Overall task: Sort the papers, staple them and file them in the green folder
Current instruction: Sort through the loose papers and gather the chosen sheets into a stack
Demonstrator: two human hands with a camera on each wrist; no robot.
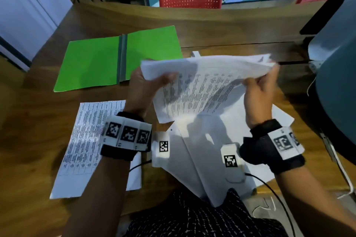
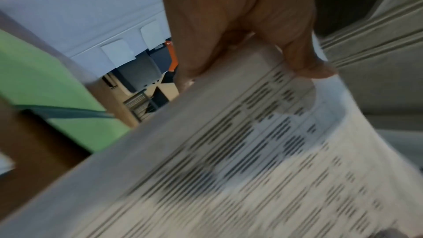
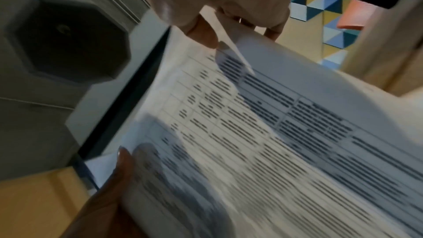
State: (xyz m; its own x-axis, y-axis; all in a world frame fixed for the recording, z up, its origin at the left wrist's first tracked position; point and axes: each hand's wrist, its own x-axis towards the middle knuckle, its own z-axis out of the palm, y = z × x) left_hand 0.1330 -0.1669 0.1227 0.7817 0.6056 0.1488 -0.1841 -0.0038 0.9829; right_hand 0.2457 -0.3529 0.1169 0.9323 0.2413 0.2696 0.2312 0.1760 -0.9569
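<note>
- My left hand (image 1: 143, 84) and right hand (image 1: 258, 98) each have fingers clamped on the paper stack (image 1: 202, 84), lifted above the counter (image 1: 212, 27).
- The green folder (image 1: 115, 57) lies open toward the far left corner.

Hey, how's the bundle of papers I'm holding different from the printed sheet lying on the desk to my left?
The held bundle is up off the desk, gripped by the left hand and right hand; the printed sheet lies on the desk, with the left wrist over its right edge. The held bundle bends and fans into several sheets; the printed sheet lies flat. Both are white paper printed with tables.
</note>
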